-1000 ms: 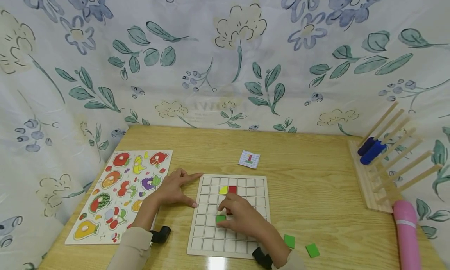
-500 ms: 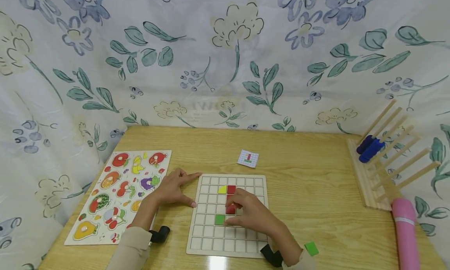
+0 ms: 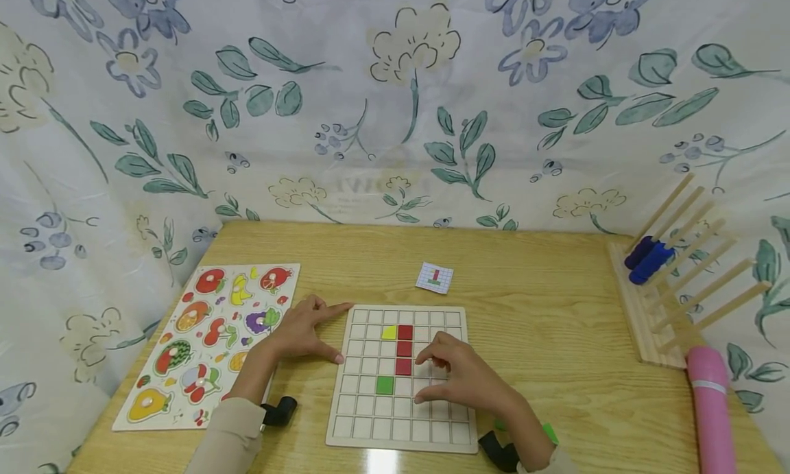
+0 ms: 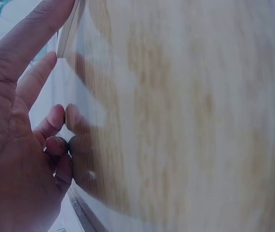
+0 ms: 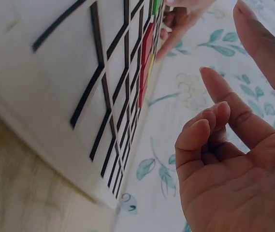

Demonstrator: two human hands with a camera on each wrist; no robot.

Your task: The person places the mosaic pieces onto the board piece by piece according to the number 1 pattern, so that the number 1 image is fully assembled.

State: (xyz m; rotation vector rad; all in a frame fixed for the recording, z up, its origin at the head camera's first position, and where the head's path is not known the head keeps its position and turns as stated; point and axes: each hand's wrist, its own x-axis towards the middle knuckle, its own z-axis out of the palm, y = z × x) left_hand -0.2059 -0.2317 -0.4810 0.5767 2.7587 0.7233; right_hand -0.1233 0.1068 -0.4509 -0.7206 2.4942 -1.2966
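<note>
Light wooden table with visible grain [image 3: 555, 337] was set against draped white cloth printed with blue flowers, cream blossoms and green leaves [image 3: 395, 103]. Cloth was hung across back and wrapped round both sides, folds seen at left. Even, soft light was cast over scene; bright glare patch was reflected on glossy tabletop near front edge. Floor, windows and bare walls were not shown.

No readable text anywhere, honestly. The small card [image 3: 435, 278] on the tabletop [image 3: 555, 323] only shows a coloured grid pattern, and faint lettering on the curtain [image 3: 370, 186] is too blurry to read.
</note>
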